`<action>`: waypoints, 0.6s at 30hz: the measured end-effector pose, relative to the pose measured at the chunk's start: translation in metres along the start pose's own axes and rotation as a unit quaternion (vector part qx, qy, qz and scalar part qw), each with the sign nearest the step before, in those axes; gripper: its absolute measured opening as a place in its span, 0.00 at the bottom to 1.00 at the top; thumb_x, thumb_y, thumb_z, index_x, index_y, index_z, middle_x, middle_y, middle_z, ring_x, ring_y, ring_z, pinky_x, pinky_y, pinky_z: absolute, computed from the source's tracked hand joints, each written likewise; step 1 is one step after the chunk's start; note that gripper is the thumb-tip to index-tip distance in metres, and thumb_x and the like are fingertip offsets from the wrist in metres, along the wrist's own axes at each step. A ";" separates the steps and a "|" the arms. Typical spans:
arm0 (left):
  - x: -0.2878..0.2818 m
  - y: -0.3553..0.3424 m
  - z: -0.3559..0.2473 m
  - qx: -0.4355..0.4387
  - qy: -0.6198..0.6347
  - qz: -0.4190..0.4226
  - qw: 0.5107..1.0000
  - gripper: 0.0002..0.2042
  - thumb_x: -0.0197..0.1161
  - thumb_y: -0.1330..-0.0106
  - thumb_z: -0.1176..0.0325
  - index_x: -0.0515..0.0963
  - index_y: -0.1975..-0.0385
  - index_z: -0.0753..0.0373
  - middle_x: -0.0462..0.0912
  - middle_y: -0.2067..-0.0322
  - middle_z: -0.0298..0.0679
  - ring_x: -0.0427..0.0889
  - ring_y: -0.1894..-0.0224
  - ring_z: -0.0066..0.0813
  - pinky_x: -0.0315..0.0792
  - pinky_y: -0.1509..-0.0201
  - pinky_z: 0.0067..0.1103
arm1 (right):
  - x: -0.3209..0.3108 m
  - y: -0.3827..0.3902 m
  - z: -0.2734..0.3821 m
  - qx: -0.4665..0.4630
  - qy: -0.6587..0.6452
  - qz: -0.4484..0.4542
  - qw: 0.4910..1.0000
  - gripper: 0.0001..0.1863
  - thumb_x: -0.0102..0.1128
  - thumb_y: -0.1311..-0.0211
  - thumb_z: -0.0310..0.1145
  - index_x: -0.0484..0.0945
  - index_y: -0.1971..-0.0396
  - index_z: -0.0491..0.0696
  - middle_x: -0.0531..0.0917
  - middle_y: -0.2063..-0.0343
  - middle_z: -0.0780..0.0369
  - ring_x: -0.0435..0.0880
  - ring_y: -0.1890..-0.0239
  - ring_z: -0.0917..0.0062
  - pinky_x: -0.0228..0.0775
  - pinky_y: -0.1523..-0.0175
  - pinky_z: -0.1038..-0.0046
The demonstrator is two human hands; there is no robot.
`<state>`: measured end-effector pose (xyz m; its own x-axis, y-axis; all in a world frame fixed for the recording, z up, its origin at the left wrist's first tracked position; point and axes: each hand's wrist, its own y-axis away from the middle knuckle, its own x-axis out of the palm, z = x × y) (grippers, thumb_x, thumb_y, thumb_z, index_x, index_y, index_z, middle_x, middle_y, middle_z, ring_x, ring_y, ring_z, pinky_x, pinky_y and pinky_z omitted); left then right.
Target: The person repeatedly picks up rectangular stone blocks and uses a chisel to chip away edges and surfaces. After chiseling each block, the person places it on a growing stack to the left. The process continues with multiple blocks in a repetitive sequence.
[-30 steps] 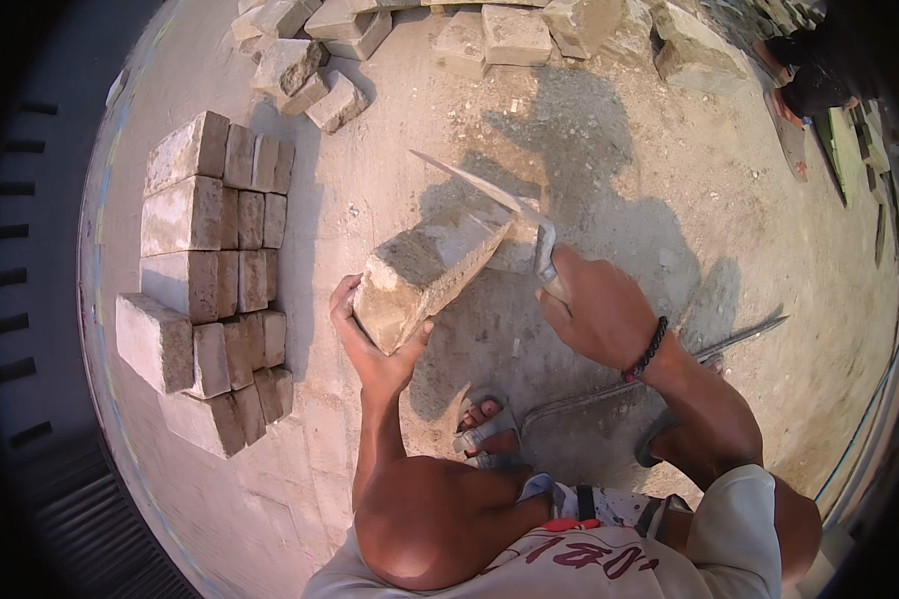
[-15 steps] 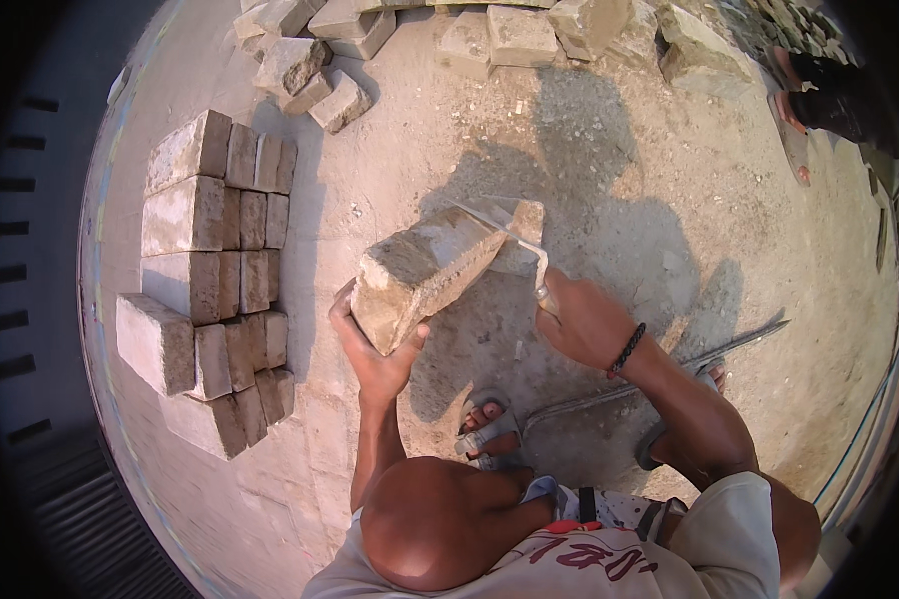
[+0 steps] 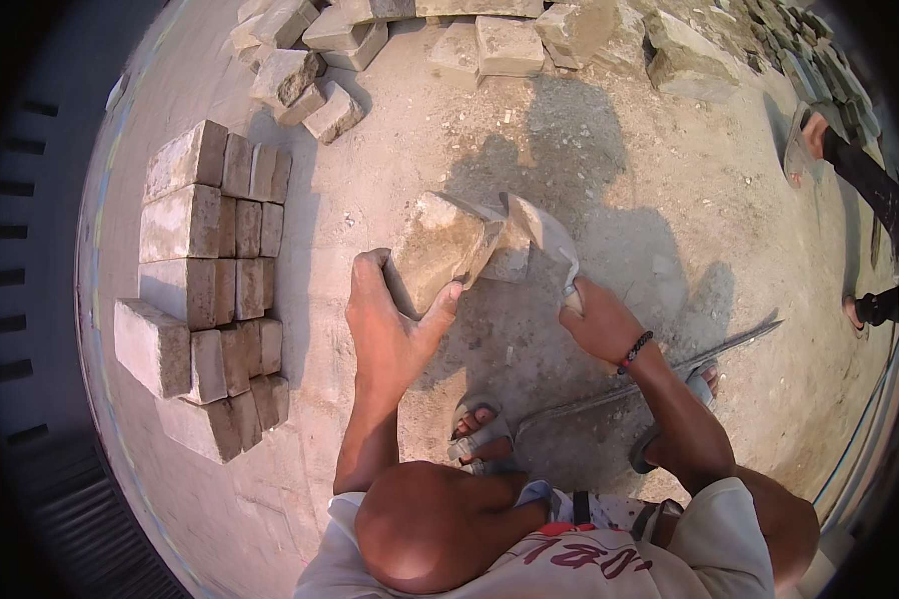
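tan brick (image 3: pixel 435 250) at the dial's centre, pale beige stacked bricks (image 3: pixel 206 290) at nine o'clock, black bracelet (image 3: pixel 636 351) (with a touch of red) past three, off-white shirt (image 3: pixel 554 574), dark-red-lettered, toward five

I've got 1 brick (image 3: pixel 435 250) in my left hand (image 3: pixel 400 319), 1 trowel (image 3: pixel 544 232) in my right hand (image 3: pixel 604 324). Clock from view centre: 1 ground brick (image 3: pixel 511 262) close in at 2, 1 stack (image 3: pixel 180 225) at 9 showing 5 rows, 1 bar (image 3: pixel 734 344) near 4, 2 co-worker feet (image 3: pixel 812 135) at 2 and 3. Loose bricks (image 3: pixel 509 45), 11 to 1: overlapping, can't total.
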<state>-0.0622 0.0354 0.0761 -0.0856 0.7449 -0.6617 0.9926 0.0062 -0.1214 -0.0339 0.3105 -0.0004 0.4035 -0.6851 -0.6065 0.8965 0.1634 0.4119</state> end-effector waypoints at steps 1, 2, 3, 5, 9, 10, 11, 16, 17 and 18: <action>-0.004 -0.011 -0.009 -0.017 -0.031 0.006 0.999 0.34 0.76 0.48 0.56 0.66 0.49 0.72 0.76 0.60 0.57 0.80 0.58 0.51 0.73 0.52 0.37 | -0.003 -0.002 0.002 -0.004 -0.023 -0.030 0.999 0.20 0.58 0.38 0.38 0.71 0.56 0.36 0.81 0.70 0.45 0.81 0.67 0.47 0.71 0.59 0.54; -0.005 -0.019 -0.014 -0.039 -0.021 0.027 0.999 0.34 0.74 0.47 0.58 0.65 0.47 0.74 0.77 0.58 0.60 0.81 0.56 0.54 0.73 0.51 0.37 | -0.004 0.006 0.006 0.000 -0.048 -0.053 0.997 0.20 0.59 0.39 0.38 0.71 0.57 0.36 0.81 0.71 0.47 0.81 0.68 0.51 0.72 0.60 0.58; -0.011 -0.031 -0.021 -0.057 -0.012 0.038 0.998 0.34 0.73 0.46 0.60 0.64 0.45 0.76 0.78 0.57 0.63 0.82 0.55 0.57 0.74 0.50 0.37 | -0.004 0.015 0.017 0.001 -0.076 -0.079 0.994 0.19 0.60 0.39 0.37 0.72 0.58 0.37 0.81 0.73 0.49 0.81 0.69 0.54 0.72 0.60 0.61; -0.013 -0.047 -0.007 -0.025 -0.025 0.044 0.998 0.35 0.69 0.44 0.61 0.63 0.42 0.78 0.77 0.54 0.65 0.82 0.53 0.56 0.74 0.48 0.36 | -0.007 0.026 0.045 -0.032 -0.127 -0.116 0.985 0.17 0.61 0.39 0.36 0.72 0.58 0.38 0.80 0.75 0.52 0.81 0.71 0.60 0.71 0.62 0.64; -0.022 -0.073 0.002 -0.108 0.046 0.050 0.992 0.33 0.65 0.41 0.60 0.63 0.43 0.79 0.78 0.53 0.66 0.83 0.53 0.54 0.74 0.47 0.36 | -0.014 0.036 0.100 -0.087 -0.246 -0.138 0.956 0.16 0.62 0.39 0.34 0.72 0.58 0.40 0.79 0.76 0.56 0.80 0.75 0.74 0.70 0.65 0.69; -0.027 -0.072 0.007 -0.093 0.032 0.065 0.993 0.36 0.61 0.36 0.56 0.60 0.38 0.80 0.79 0.55 0.65 0.84 0.57 0.49 0.77 0.53 0.33 | -0.014 0.037 0.111 -0.094 -0.272 -0.137 0.948 0.16 0.62 0.39 0.34 0.72 0.58 0.40 0.79 0.77 0.57 0.79 0.75 0.76 0.70 0.66 0.70; -0.023 -0.070 0.008 -0.101 0.073 0.054 0.991 0.37 0.59 0.34 0.55 0.58 0.36 0.80 0.79 0.55 0.64 0.84 0.58 0.47 0.77 0.57 0.31 | -0.013 0.038 0.118 -0.095 -0.295 -0.140 0.940 0.15 0.62 0.39 0.34 0.72 0.57 0.40 0.79 0.77 0.57 0.78 0.75 0.79 0.69 0.66 0.71; -0.007 -0.049 0.006 -0.116 0.158 0.034 0.980 0.40 0.50 0.28 0.48 0.47 0.27 0.72 0.75 0.46 0.60 0.84 0.58 0.37 0.81 0.67 0.23 | 0.036 0.016 0.124 -0.151 -0.292 -0.178 0.928 0.16 0.60 0.37 0.33 0.71 0.56 0.39 0.80 0.77 0.51 0.81 0.74 0.67 0.71 0.67 0.67; -0.007 -0.051 0.004 -0.109 0.154 0.036 0.981 0.39 0.49 0.28 0.49 0.47 0.28 0.74 0.76 0.48 0.61 0.84 0.59 0.36 0.80 0.68 0.23 | 0.058 -0.005 0.100 -0.147 -0.236 -0.152 0.948 0.16 0.60 0.37 0.33 0.71 0.56 0.39 0.81 0.75 0.49 0.83 0.73 0.59 0.73 0.67 0.64; -0.005 -0.053 0.006 -0.104 0.151 0.038 0.982 0.39 0.49 0.27 0.49 0.47 0.28 0.75 0.77 0.51 0.61 0.84 0.61 0.35 0.80 0.69 0.23 | 0.067 -0.019 0.086 -0.141 -0.177 -0.124 0.966 0.16 0.60 0.37 0.33 0.71 0.56 0.39 0.82 0.73 0.46 0.84 0.71 0.50 0.74 0.67 0.60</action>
<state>-0.1149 0.0277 0.0814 -0.0127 0.9120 -0.4099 0.9941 0.0558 0.0933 -0.0402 0.2005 0.0099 0.1265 -0.9200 -0.3711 0.9920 0.1155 0.0517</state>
